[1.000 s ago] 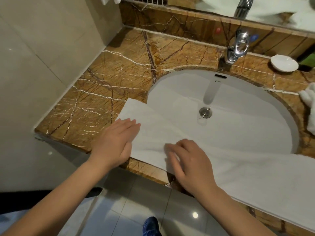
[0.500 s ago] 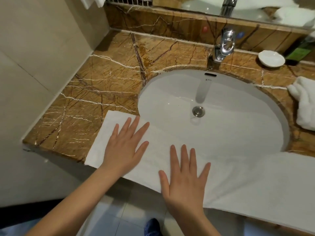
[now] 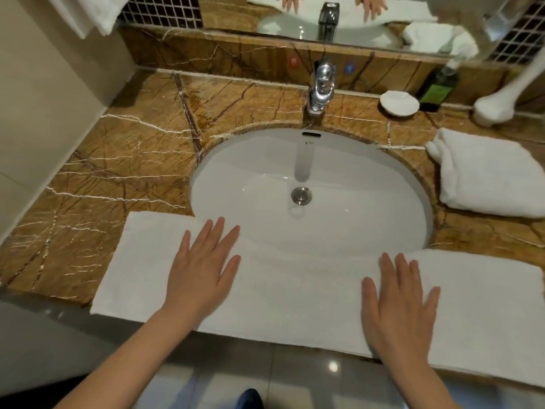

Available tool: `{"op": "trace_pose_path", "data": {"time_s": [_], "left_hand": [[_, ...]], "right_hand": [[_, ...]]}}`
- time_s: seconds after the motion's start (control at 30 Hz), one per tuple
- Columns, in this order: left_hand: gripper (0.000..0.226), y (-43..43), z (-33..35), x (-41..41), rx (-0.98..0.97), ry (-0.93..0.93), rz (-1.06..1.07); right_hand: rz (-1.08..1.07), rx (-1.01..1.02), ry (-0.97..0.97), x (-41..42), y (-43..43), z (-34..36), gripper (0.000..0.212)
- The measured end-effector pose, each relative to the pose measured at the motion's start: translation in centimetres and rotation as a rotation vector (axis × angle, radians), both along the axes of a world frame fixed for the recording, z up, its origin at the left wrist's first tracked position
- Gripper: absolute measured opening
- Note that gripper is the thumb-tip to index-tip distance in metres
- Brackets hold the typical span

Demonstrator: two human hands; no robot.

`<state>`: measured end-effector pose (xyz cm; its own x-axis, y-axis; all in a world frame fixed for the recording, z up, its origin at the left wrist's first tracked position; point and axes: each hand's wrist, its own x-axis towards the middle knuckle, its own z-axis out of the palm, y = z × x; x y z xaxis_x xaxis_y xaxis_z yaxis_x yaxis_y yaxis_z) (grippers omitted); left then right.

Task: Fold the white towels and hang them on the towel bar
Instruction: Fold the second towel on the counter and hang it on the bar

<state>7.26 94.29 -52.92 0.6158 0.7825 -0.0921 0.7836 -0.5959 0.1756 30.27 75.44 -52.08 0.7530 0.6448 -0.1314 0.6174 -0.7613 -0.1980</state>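
A long white towel (image 3: pixel 298 293), folded into a strip, lies along the front edge of the brown marble counter (image 3: pixel 124 160) and over the near rim of the sink. My left hand (image 3: pixel 203 270) presses flat on its left part, fingers spread. My right hand (image 3: pixel 401 302) presses flat on its right part, fingers straight. A second white towel (image 3: pixel 486 175) lies folded on the counter to the right of the sink. More white towel (image 3: pixel 88 13) hangs at the top left; its bar is out of view.
The white sink basin (image 3: pixel 339 178) fills the middle, with a chrome tap (image 3: pixel 321 84) behind it. A white soap dish (image 3: pixel 399 103), a green bottle (image 3: pixel 438 90) and a white stand (image 3: pixel 498 107) stand at the back right. A beige wall (image 3: pixel 44 98) borders the left.
My right hand has slid to the right along the towel, away from my left hand. The towel strip now lies flatter and straighter along the counter's front edge.
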Motion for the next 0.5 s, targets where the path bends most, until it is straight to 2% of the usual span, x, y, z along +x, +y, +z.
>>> {"op": "trace_pose_path", "data": {"time_s": [0.3,0.4,0.5], "left_hand": [[0.06,-0.5,0.2,0.2,0.019,0.036,0.053],[0.06,-3.2,1.0,2.9,0.031,-0.013,0.033],[0.057,-7.6,1.2,7.9,-0.012,-0.101,-0.091]], "right_hand": [[0.06,-0.059,-0.042,1.0,-0.9,-0.9,0.065],[0.175,-0.025,-0.043,0.7,-0.6,-0.3,0.066],[0.342,0.024,0.001,-0.7,0.2,0.0,0.063]]}}
